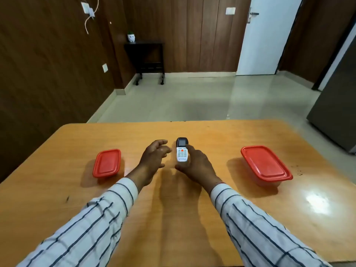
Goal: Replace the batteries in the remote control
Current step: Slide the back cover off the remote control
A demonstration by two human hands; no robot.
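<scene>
Lying face up near the middle of the wooden table [212,189], the remote control [181,151] sits between the two hands, its long axis running away from the person. It is small and white with a dark screen at the far end, rows of pale buttons below it, an orange button near the top of the pad and a line of dark print at the near end. The battery cover is presumably on the underside, which cannot be seen.

The right hand [196,166] is at the remote's right edge, one finger laid along that side and the thumb curling in below the near end — it looks set to pinch and lift, though whether the grip has actually closed cannot be told. The left hand [154,160] hovers just beside the remote's left edge, fingers spread and loosely curled, holding nothing; it is likely placed to steady or take the remote once it is turned over.

Two red-lidded boxes rest well apart on either side — the smaller box [107,163] to the left, the larger box [265,164] to the right — perhaps for batteries, though both are shut.
</scene>
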